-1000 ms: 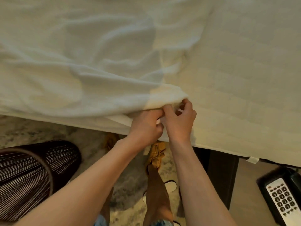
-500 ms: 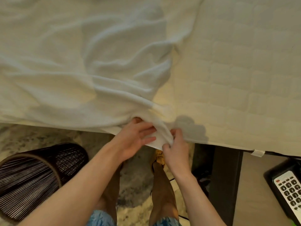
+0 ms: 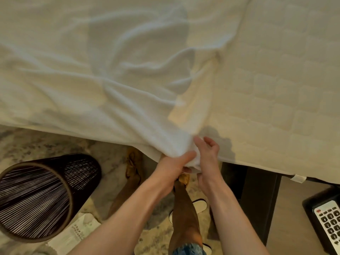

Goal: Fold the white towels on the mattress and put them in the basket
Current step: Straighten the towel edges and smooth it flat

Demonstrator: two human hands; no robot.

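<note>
1. Half a second ago the left hand (image 3: 174,162) lay on the white towel (image 3: 92,70) with its fingers spread. Now those fingers are closed round the towel's corner, at the near edge of the mattress (image 3: 276,89). The right hand (image 3: 207,155), which was pinching that corner, has lifted its fingers towards the mattress.
2. Left hand: the thumb lies over the bunched cloth and the fingers are tucked beneath it, gripping firmly. The forearm reaches up from below the mattress's near edge.
3. Right hand: it sits just right of the left hand, against the same corner, with its fingers loosely bent and parted. One fingertip touches the cloth. Whether this hand grips the towel cannot be told.
4. The towel lies rumpled and unfolded across the left part of the mattress. Its right edge runs down the mattress to the hands, and its near corner hangs just over the mattress's near edge.
5. Right of the towel, the quilted mattress top is bare.
6. Below the mattress's near edge, to the left, stands a dark slatted basket (image 3: 82,172) on the floor, well apart from the hands. A printed paper (image 3: 77,230) lies just beside it.
7. Directly below the hands are the person's legs (image 3: 184,218) and a white slipper (image 3: 199,206).
8. Below the mattress's right end, a dark bed frame (image 3: 257,196) stands next to a keypad telephone (image 3: 329,223).
</note>
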